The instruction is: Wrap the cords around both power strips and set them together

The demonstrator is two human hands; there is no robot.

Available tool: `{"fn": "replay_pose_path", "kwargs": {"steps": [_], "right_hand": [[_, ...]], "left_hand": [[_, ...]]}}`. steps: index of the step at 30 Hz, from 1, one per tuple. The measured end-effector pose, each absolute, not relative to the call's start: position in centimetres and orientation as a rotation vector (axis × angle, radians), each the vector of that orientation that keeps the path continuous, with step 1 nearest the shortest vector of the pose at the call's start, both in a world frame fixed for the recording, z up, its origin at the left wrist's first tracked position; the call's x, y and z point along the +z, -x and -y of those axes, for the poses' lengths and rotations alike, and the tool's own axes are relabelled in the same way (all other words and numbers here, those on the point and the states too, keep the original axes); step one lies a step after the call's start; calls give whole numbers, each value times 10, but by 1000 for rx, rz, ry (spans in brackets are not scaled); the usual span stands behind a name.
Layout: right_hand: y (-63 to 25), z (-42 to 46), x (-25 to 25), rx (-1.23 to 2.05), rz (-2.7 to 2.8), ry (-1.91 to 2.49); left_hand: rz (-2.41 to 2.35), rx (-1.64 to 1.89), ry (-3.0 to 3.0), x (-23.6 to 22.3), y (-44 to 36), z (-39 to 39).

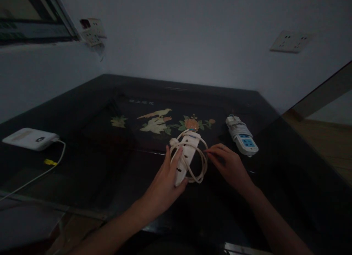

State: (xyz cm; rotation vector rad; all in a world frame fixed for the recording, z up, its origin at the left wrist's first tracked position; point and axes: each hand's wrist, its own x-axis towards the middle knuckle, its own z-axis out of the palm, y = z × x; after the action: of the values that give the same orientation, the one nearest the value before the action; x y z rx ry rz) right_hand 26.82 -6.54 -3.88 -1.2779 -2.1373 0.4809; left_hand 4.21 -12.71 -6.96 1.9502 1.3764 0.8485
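Observation:
A white power strip (190, 149) is held at a slant above the dark tabletop, or against it; I cannot tell which. Its white cord (204, 166) lies in loose loops over and around it, and a round white plug (173, 141) shows at the strip's left side. My left hand (168, 174) is closed on the strip's left and lower edges, fingers also across the loops. At the right side of the loops, my right hand (224, 161) has thumb and fingertips pinched together on the cord.
A second power strip (242, 136), wrapped in its cord, lies to the right on the black table (90, 101). At the left is a white power bank-like device (30, 139) with a cable and yellow tag (50, 162). Wall sockets (290, 41) are behind.

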Motion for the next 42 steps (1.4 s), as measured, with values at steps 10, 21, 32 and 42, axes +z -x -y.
{"fn": "replay_pose_path", "kwargs": {"steps": [10,21,32,42], "right_hand": [[-235,83,-16,350,2247,1351],[-197,79,-35,226,2247,1497],[-200,83,-47,348,2158,1436],[-221,75,-29,600,1916,1412]], "left_hand": [[-1311,936,-2035,-31,-2,66],[-1051,1040,-1971,-73,-10,52],[-1079,1050,-2009,-69,-5,49],[-1123,1083,-2089,-65,-4,51]]}}
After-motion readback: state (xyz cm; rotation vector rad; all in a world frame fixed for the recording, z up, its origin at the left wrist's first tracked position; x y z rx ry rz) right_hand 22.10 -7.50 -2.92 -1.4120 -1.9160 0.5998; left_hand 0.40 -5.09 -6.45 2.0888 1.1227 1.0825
